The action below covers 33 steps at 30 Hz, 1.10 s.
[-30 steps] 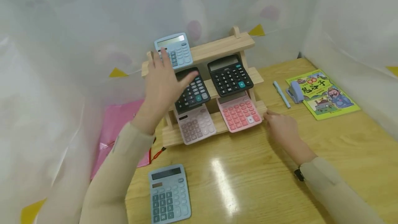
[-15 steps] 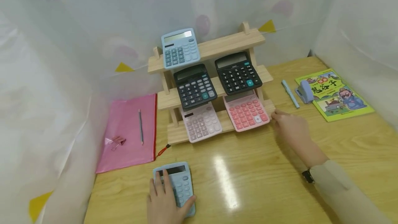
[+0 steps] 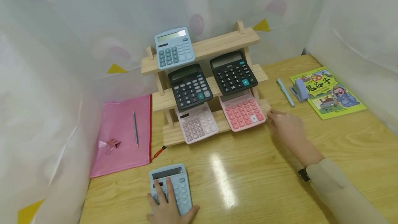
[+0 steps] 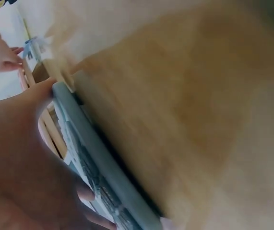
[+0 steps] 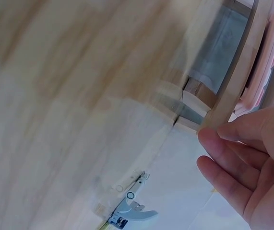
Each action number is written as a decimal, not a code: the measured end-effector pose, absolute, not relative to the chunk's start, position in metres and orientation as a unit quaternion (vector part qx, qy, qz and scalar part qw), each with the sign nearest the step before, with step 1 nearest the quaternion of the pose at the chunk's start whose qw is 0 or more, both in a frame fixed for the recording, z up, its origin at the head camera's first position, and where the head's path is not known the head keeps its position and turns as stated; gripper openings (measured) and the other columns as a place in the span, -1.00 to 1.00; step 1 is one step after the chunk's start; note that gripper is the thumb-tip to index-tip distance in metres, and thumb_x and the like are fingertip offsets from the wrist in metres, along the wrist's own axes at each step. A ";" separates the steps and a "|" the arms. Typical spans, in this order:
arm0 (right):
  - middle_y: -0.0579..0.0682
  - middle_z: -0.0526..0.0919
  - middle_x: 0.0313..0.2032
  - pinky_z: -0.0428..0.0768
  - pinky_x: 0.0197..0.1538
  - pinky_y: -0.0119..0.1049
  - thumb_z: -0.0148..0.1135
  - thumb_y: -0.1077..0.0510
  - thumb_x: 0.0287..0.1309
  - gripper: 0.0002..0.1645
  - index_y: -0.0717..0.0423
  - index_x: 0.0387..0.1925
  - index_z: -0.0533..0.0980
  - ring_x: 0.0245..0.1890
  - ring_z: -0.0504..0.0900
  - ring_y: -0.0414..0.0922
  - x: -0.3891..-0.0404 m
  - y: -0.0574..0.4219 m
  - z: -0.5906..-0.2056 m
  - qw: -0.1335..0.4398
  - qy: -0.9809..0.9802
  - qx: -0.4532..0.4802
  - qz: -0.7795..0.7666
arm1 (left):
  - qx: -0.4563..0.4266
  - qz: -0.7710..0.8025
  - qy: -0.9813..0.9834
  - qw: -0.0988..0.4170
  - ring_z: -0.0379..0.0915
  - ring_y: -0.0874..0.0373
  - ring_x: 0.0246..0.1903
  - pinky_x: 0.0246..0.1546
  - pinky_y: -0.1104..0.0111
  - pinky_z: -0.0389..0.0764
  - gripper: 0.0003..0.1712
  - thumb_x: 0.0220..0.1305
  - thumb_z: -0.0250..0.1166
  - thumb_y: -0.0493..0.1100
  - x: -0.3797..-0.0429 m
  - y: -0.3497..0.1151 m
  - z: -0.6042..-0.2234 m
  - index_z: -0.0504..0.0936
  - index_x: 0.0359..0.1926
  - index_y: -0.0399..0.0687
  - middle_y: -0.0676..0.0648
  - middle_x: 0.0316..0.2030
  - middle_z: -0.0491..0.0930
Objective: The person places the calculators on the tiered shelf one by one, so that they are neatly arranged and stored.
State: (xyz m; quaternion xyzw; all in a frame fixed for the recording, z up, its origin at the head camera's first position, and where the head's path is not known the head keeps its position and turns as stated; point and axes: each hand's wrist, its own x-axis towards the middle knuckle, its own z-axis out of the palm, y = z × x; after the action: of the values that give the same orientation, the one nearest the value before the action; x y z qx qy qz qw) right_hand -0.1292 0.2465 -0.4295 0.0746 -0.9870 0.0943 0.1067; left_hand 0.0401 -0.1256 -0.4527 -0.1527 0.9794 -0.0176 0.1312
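Note:
My left hand point(image 3: 169, 208) lies with spread fingers over a blue calculator point(image 3: 184, 191) on the table, its thumb beside the right edge. In the left wrist view, the thumb meets the side of this calculator point(image 4: 105, 153). At the right end of the three-tier wooden shelf point(image 3: 224, 46), my right hand point(image 3: 287, 129) pinches the lowest board between thumb and forefinger. Another blue calculator point(image 3: 174, 48) leans on the top tier. Two black calculators, left point(image 3: 190, 87) and right point(image 3: 234, 72), stand on the middle tier. Below are a pale pink calculator point(image 3: 199, 123) and a pink calculator point(image 3: 242, 111).
Left of the shelf lies a pink zip pouch point(image 3: 124, 123) with a pencil point(image 3: 135, 129) and binder clips point(image 3: 112, 144) on it. A light blue pen point(image 3: 285, 92), a purple stapler point(image 3: 300, 90) and a green picture book point(image 3: 334, 101) are at the right.
My left hand has come down from the top-tier blue calculator to the one on the table, uncovering the pouch and shelf. My right hand keeps its place at the shelf end.

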 end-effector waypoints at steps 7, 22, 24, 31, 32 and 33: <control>0.19 0.60 0.01 0.44 -0.69 -0.19 0.18 0.29 0.02 -0.68 0.14 -0.12 0.60 -0.48 0.64 0.17 -0.128 0.247 -0.426 0.107 -0.987 0.075 0.096 | -0.170 -0.008 0.980 0.107 0.19 -0.42 0.12 -0.39 -0.14 0.50 0.54 -0.56 0.16 0.70 0.046 -0.129 -0.456 -0.01 0.41 -0.09 -0.33 0.40 -0.08; 0.22 0.60 0.00 0.57 -0.52 -0.04 0.19 0.33 0.00 -0.71 0.21 -0.16 0.59 -0.33 0.66 0.21 -0.128 0.245 -0.426 0.116 -0.985 0.090 0.088 | -0.131 0.250 0.943 0.179 0.18 -0.42 0.19 0.09 -0.20 0.35 0.30 -0.19 0.35 0.33 0.037 -0.149 -0.404 -0.04 0.39 -0.31 -0.48 0.32 0.06; 0.23 0.60 0.00 0.57 -0.51 -0.03 0.19 0.33 0.00 -0.71 0.21 -0.16 0.59 -0.32 0.66 0.22 -0.127 0.245 -0.426 0.114 -0.986 0.090 0.086 | -0.099 0.313 0.925 0.192 0.19 -0.35 0.21 0.11 -0.17 0.35 0.22 -0.11 0.35 0.24 0.035 -0.145 -0.390 -0.07 0.42 -0.22 -0.41 0.35 0.05; 0.24 0.60 -0.02 0.57 -0.51 -0.04 0.19 0.36 -0.02 -0.74 0.21 -0.21 0.59 -0.37 0.65 0.21 -0.128 0.247 -0.426 0.111 -0.985 0.096 0.092 | 0.052 0.332 0.932 0.135 0.23 -0.05 0.20 0.05 0.00 0.42 0.22 -0.17 0.38 0.20 0.004 -0.121 -0.310 -0.16 0.45 0.26 -0.08 0.45 -0.06; 0.23 0.61 -0.03 0.57 -0.52 -0.04 0.19 0.37 -0.02 -0.75 0.21 -0.23 0.60 -0.39 0.65 0.19 -0.129 0.247 -0.427 0.114 -0.984 0.099 0.093 | 0.075 0.313 0.940 0.113 0.22 -0.05 0.21 0.05 -0.01 0.44 0.25 -0.18 0.38 0.23 -0.007 -0.116 -0.298 -0.18 0.45 0.24 -0.07 0.45 -0.09; 0.22 0.62 -0.04 0.56 -0.53 -0.04 0.19 0.37 -0.02 -0.77 0.21 -0.25 0.60 -0.41 0.65 0.18 -0.129 0.247 -0.427 0.117 -0.984 0.101 0.093 | 0.088 0.294 0.947 0.098 0.22 -0.04 0.22 0.06 -0.01 0.44 0.26 -0.19 0.37 0.25 -0.020 -0.111 -0.285 -0.20 0.45 0.25 -0.04 0.46 -0.15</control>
State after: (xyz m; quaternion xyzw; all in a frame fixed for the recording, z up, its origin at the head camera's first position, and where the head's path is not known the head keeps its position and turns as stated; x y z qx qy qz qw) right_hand -0.1291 0.2470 -0.4275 0.1005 -0.9836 0.0933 0.1172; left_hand -0.0197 -0.1106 -0.2849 0.0878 0.9468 0.2936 0.0980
